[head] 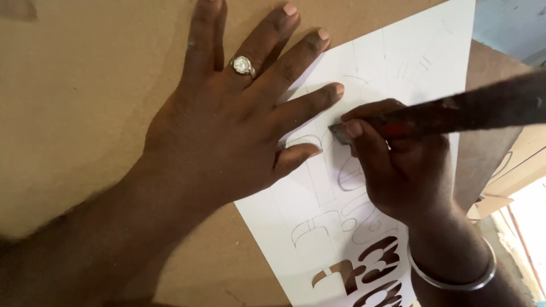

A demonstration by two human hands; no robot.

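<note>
Head view: left hand [227,131], fingers spread flat, was pressed on white paper sheet with pencilled and cut-out shapes [398,62] over brown board [85,85]. Right hand [398,170] was closed around dark long-handled blade tool [455,113]; tip partly hidden, handle end cut off.

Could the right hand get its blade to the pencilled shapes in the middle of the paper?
Probably yes: the right hand already holds the blade on the paper, and the left hand lies beside it, not across.
</note>
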